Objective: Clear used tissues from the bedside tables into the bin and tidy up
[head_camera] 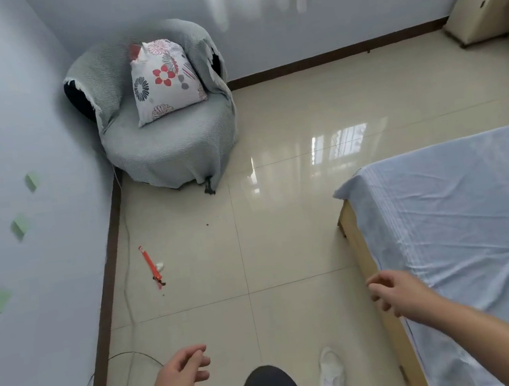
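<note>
From the head view, both hands are being held loosely spread and empty, left hand [181,374] and right hand [393,292] beside the bed [467,210]. A small white tissue wad [160,266] is lying beside an orange stick [150,264]; crouching low is being advised. No bin is being shown.

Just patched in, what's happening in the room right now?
Nothing is being handled. The left hand and right hand are both out in front, open and empty, above the tiled floor beside the bed. A small white wad, possibly a tissue, lies next to an orange stick-like item near the wall. No bin is visible.
</note>
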